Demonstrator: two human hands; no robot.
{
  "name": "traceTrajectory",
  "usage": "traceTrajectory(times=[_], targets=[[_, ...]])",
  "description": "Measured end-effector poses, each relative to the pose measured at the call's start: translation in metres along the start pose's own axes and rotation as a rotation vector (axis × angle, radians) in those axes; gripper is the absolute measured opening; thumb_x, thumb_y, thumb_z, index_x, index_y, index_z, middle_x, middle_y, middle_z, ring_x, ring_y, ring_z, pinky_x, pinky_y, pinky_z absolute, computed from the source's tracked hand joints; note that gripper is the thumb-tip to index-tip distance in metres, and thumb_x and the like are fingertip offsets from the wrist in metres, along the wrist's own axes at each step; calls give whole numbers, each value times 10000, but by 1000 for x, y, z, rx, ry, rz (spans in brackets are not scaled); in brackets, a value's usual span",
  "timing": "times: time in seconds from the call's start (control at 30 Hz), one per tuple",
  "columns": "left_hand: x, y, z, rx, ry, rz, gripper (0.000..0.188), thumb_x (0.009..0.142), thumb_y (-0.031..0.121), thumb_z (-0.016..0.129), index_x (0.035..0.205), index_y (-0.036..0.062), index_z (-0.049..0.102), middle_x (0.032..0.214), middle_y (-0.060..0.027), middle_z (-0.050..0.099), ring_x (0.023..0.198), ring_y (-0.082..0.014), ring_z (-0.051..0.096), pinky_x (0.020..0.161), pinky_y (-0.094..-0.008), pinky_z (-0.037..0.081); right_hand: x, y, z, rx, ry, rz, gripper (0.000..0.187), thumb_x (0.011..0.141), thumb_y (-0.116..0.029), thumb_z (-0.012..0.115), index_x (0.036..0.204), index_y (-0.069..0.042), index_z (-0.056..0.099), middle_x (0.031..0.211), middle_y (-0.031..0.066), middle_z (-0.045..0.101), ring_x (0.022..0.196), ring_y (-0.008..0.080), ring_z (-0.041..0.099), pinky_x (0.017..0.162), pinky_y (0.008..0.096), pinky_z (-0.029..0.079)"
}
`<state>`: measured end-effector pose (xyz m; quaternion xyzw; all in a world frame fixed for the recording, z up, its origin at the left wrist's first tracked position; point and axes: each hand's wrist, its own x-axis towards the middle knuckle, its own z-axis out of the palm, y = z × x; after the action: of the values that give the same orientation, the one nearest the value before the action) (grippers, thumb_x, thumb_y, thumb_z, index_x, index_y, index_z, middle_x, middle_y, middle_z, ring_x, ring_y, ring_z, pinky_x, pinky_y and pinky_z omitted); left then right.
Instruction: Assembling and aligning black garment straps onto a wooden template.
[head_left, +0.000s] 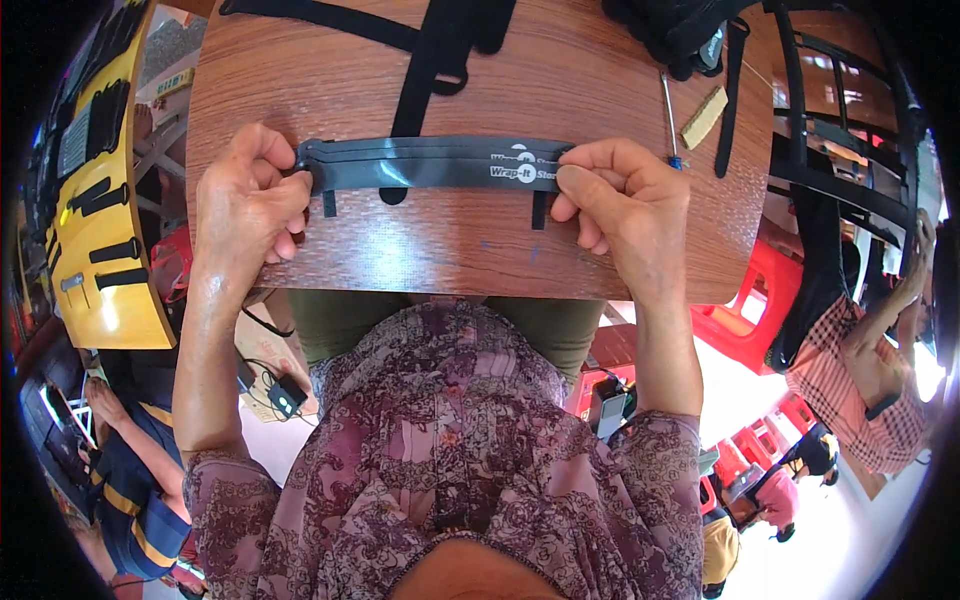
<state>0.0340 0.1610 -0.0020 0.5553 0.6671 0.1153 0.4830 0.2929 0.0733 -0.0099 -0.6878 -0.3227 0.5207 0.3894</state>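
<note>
Several dark flat straps with white print (420,165) are stacked in overlapping layers and stretched level above the wooden table. My left hand (252,190) pinches their left end between thumb and fingers. The right end sits between the thumb and fingers of my right hand (625,195), beside the white print. Two short dark tabs hang below the straps, one near each hand. Behind them, a long black strap (415,100) with a loop runs away across the table and shows again as a rounded tip under the held straps.
The wooden table (570,80) carries a black strap pile (675,30), a screwdriver (671,120), a tan block (705,118) and a narrow black strap (732,100). More straps lie on a yellow table (135,300) at left. People sit on both sides, near a red stool (745,315).
</note>
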Motion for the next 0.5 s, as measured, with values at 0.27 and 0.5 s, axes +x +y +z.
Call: traceTrajectory(times=[0.27, 0.5], targets=[[1, -3, 2, 20, -1, 25, 103, 801, 57, 559, 859, 49, 475, 520, -20, 508, 327, -70, 417, 279, -202, 290, -1, -3, 1, -19, 35, 10, 79, 815, -39, 599, 862, 24, 593, 620, 49, 607, 456, 44, 483, 385, 183, 353], [0, -1, 2, 25, 14, 17, 109, 781, 24, 577, 843, 40, 488, 531, -30, 531, 349, -63, 445, 295, -194, 294, -2, -3, 3, -75, 56, -31, 83, 812, -32, 596, 859, 36, 584, 622, 53, 610, 483, 53, 507, 407, 193, 385]])
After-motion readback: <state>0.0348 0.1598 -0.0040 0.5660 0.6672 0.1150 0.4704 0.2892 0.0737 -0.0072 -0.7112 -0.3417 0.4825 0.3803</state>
